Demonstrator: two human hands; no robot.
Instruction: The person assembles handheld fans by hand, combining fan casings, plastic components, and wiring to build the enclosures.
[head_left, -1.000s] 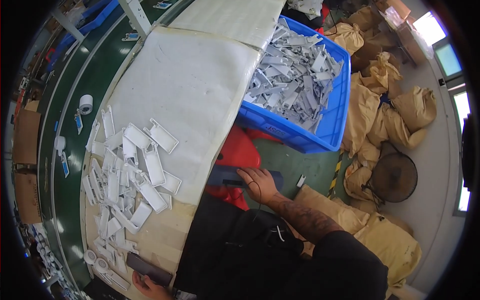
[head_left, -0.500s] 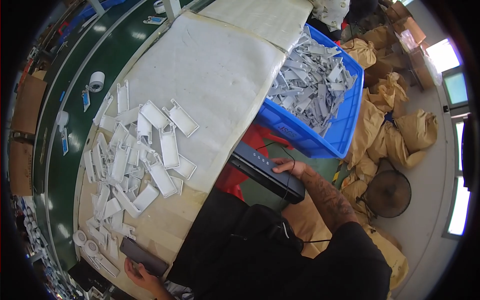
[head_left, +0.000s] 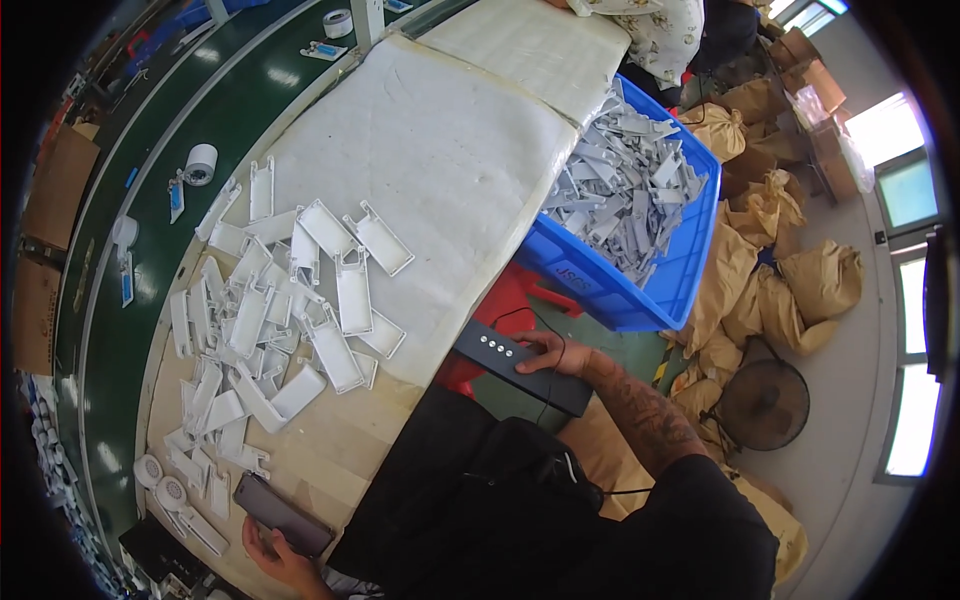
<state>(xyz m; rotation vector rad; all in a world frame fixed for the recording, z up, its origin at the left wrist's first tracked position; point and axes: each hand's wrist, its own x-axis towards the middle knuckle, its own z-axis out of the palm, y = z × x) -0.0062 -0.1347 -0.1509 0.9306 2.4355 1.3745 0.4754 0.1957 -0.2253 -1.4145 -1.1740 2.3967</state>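
At the lower left, my left hand [head_left: 283, 568] is closed around the near side of a dark smartphone [head_left: 288, 518], tilted over the table's edge. My right hand [head_left: 553, 354] grips a long black box [head_left: 555, 390] with a row of small round light studs on top. This box is held beside the table, right of its edge, and a thin black cable runs by the hand. A loose heap of white plastic channel-shaped pieces [head_left: 333, 350] lies on the table, just beyond the phone. Two white round-headed parts [head_left: 171, 493] are left of the phone.
A blue bin [head_left: 610, 295] full of grey plastic pieces stands right of the worktable [head_left: 430, 130]. Under it shows a red stool [head_left: 510, 300]. Brown sacks [head_left: 820, 280] and a black fan [head_left: 763, 403] are at the right. Along the left runs a green conveyor [head_left: 150, 280] carrying white parts.
My right hand has turned the black box, so its studded top faces up more, and has shifted slightly left. The left hand still holds the smartphone. The whole view has moved slightly.
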